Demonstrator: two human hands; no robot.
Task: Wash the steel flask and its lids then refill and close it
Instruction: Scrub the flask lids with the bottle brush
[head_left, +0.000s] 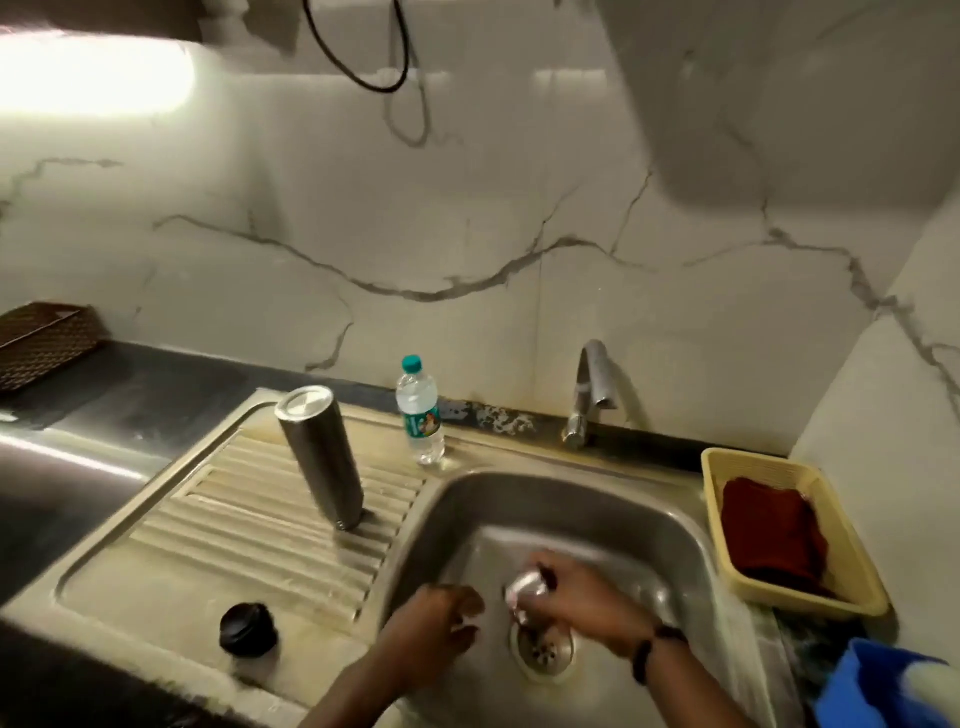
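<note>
While your right hand (582, 597) grips the steel lid (527, 590) over the sink (519, 499), your left hand (441, 618) hangs loose at nine o'clock, flask (319, 457) inverted at ten.

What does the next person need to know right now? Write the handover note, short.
Right hand: grip on the shiny steel lid, held over the drain in the sink.
Left hand: over the basin beside the lid, fingers loosely curled, holding nothing.
Steel flask: stands upside down on the ribbed drainboard, apparently draining.
Black lid: on the drainboard's near corner.
Water bottle: capped, behind the sink beside the tap; no water visibly running.
Left: finish the steel lid, refill the flask, fit both lids. Whether the black lid is washed cannot be told.
</note>
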